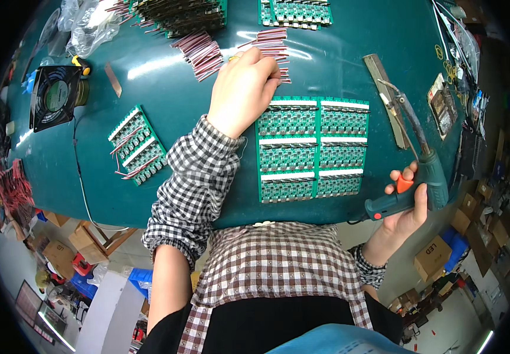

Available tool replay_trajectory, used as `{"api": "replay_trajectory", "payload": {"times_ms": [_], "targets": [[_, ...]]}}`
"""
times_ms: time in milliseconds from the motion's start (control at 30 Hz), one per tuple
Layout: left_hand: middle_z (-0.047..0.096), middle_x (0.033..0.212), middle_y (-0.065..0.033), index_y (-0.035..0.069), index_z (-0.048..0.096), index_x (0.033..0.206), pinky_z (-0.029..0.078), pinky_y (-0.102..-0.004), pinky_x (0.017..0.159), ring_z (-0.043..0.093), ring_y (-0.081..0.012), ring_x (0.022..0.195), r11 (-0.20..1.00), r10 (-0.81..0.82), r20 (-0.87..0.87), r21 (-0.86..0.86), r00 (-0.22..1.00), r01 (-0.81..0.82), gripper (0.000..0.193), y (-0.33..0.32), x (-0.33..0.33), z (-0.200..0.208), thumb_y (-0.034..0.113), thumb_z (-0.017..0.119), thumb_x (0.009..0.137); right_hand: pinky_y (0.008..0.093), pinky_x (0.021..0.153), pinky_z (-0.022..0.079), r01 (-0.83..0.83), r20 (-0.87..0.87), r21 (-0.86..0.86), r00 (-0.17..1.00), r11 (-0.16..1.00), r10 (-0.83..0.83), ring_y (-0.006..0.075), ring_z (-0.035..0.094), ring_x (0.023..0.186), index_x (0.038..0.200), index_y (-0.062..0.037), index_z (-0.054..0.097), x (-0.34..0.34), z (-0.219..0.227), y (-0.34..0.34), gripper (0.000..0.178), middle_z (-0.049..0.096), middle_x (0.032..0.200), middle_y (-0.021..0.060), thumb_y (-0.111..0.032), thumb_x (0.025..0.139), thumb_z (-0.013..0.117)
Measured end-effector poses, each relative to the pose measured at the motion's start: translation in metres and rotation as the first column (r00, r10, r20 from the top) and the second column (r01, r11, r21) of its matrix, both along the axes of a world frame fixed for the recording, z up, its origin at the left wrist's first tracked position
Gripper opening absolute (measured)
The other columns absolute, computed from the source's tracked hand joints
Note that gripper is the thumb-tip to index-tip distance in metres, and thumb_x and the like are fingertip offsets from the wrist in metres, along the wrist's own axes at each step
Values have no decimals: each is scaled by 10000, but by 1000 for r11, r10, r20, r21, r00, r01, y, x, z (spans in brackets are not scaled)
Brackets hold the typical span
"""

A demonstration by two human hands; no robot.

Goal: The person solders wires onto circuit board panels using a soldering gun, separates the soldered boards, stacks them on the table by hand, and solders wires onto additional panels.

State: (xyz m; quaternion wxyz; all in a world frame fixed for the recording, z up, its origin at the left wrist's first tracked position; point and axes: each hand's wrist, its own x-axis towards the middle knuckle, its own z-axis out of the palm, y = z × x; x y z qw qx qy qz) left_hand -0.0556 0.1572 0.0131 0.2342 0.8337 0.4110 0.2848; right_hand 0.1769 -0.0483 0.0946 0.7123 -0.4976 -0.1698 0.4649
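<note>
My left hand (244, 91) reaches over the far side of the bench, fingers curled together at a pile of short red and white wires (271, 41). What is between its fingertips is hidden. A second wire pile (200, 54) lies just left of it. In my right hand (407, 215) is a green soldering gun (435, 180) with an orange-red trigger, its metal tip pointing up and away. Between my hands, a panel of green circuit boards (313, 150) with white strips lies flat near the bench's front edge. A smaller board panel (138, 144) with several wires on it sits left of my forearm.
Stacked boards (178, 15) and another board panel (295, 13) lie at the back of the green bench (166, 94). A black fan (55, 97) stands at left, its cable running forward. A flat bar (388, 100) lies beside the gun's tip. Red wire bundles (14, 186) lie far left.
</note>
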Motion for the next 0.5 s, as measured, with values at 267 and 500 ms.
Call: {"api": "replay_trajectory", "payload": {"times_ms": [267,500], "targets": [[532,744,-64,33,568,776,435,-307,621,540,-205,684,992,-27,73,-119,997,36,91,2,0,-3,89,629,737,323,612,587,25,31,-11,999,1000,-24,290,613,885,1158,102,431,-9,-2,-4,416,559,900,155,-163,859,548],[548,709,-34,22,581,827,418,-248,573,489,-113,584,981,48,76,-190,996,-32,104,2,-5,2,100,628,777,324,620,587,7,41,-12,999,1000,-6,290,613,893,1157,104,432,-18,-4,-8,415,565,915,161,-165,861,545]]}}
